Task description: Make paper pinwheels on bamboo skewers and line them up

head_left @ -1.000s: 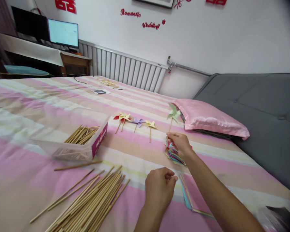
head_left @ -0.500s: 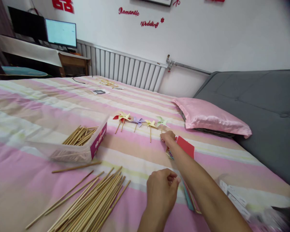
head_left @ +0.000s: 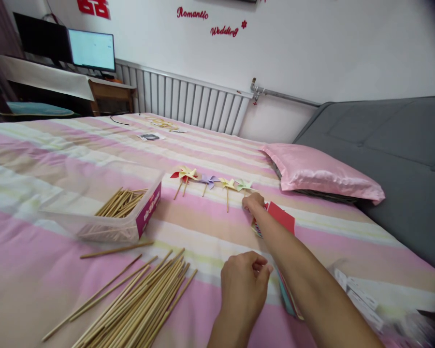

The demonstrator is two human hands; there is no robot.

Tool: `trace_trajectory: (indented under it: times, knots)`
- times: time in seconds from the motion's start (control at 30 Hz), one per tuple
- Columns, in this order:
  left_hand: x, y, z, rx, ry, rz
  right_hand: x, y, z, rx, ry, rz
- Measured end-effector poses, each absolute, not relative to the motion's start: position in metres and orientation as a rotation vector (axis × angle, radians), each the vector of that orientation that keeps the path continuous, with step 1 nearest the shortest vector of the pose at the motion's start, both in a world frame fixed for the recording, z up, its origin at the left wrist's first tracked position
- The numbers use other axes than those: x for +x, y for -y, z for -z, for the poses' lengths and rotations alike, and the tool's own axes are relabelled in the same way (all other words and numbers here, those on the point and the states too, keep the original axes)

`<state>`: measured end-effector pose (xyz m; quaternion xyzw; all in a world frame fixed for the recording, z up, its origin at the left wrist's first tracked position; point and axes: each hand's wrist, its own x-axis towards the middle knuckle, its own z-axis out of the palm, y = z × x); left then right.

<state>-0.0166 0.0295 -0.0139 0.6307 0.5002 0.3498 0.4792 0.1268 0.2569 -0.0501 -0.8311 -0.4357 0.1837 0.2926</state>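
Pinching the green pinwheel (head_left: 244,185) by its thin stick, right hand (head_left: 254,201) closed on it; paper vanes light, crushable; left hand (head_left: 243,285) loosely curled, apparently empty.

The room has a white wall (head_left: 348,43) with red letter stickers (head_left: 206,21) on it. Under them a white radiator (head_left: 188,104) runs along the wall, and a grey pipe (head_left: 282,96) goes out from its right end. On the left stands a desk (head_left: 43,79) with a lit monitor (head_left: 92,50) and a dark screen (head_left: 39,36) beside it, and a wooden chair (head_left: 110,96) is in front. A wide bed (head_left: 58,159) with a pink striped cover fills the middle. A pink pillow (head_left: 322,174) lies against the grey padded headboard (head_left: 395,159) on the right. The light is soft and even.
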Motion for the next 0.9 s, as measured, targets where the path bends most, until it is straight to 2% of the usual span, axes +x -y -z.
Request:
trace_trajectory:
  times: [0.27,0.67,0.9]
  knots:
    - [-0.017,-0.030,0.013,1.567,-1.250,-0.855,0.124,-0.257,0.044,-2.514,1.087,-0.468]
    - [-0.017,-0.029,0.013,1.581,-1.267,-0.871,0.102,-0.245,0.034,-2.505,1.394,-0.253]
    - [-0.016,-0.029,0.014,1.620,-1.269,-0.902,0.070,-0.238,0.036,-2.476,1.613,-0.456]
